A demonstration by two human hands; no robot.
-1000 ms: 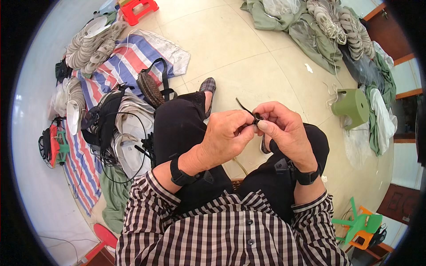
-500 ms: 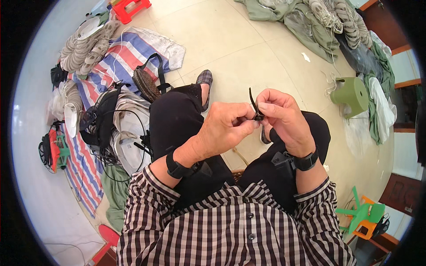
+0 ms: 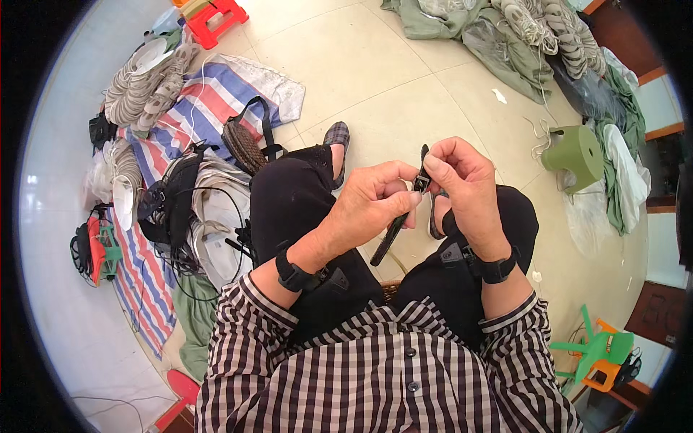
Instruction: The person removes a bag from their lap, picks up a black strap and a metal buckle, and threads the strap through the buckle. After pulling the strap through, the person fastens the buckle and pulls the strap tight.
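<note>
A narrow black strap (image 3: 388,241) with a small black buckle (image 3: 421,182) is held up over the gap between my knees. My left hand (image 3: 364,202) pinches it just below the buckle, between thumb and bent fingers. The strap's long end slants down past those fingers toward my lap. On the other side, my right hand (image 3: 465,191) grips the short upper end between thumb and forefinger. Both hands are close together, the buckle showing between them. A black band with a small dark box sits on each wrist.
On the left, a striped sheet (image 3: 144,267) bears bundled pale parts (image 3: 141,86), a brown bag (image 3: 242,144) and black straps (image 3: 170,198). To the right stand an olive stool (image 3: 574,159) and a green stool (image 3: 599,350). Green cloth (image 3: 498,58) lies far right.
The strap has been turned so that its buckle and long lower end now show. My hands have moved slightly apart, with the right thumb and forefinger now at the strap's upper end.
</note>
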